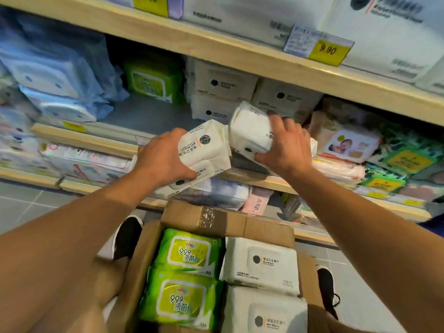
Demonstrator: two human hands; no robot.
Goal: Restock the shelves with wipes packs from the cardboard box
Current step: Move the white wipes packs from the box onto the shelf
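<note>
My left hand [159,159] grips a white wipes pack [204,150], tilted, in front of the middle shelf. My right hand [286,147] grips a second white wipes pack [249,131] just to its right, near the shelf edge. Behind them white packs [223,82] are stacked on the shelf, with a green pack [151,80] to their left. Below, the open cardboard box [225,219] holds two green packs [187,255] on the left and two white packs [262,263] on the right.
A wooden shelf board [216,54] with a yellow price tag [326,50] runs above. Blue packs [55,75] fill the left of the shelf; baby and green-yellow packs [350,145] lie at the right. My shoes [127,236] stand beside the box on grey tiles.
</note>
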